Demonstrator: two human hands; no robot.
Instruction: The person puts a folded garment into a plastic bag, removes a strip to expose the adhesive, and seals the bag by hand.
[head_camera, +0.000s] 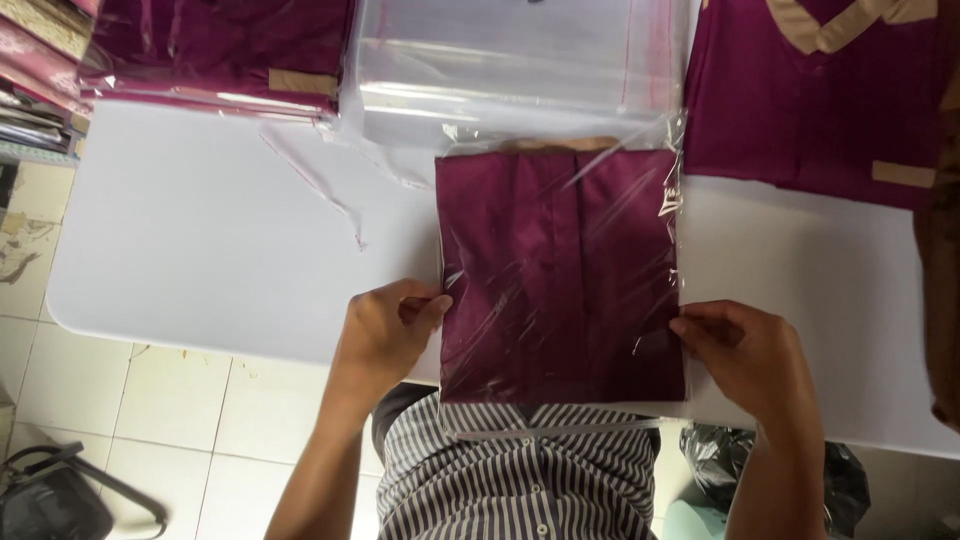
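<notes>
Folded maroon garment in clear plastic bag (560, 275): laid on white surface (200, 240), long axis running away from the body. Left hand (385, 335) and right hand (745, 350) equally near; fingers pinched on opposite side edges.

On the table (200, 250), the bagged garment (560, 270) lies before stacked bags (510, 70) (centred) — hands flanking it.

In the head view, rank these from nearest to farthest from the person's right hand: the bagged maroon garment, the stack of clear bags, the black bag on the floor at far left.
From the right hand:
1. Bagged maroon garment, centre of the table, its edge pinched by that hand.
2. Stack of clear bags, at the table's far edge, above the garment.
3. Black bag, on the floor, bottom-left corner.
</notes>
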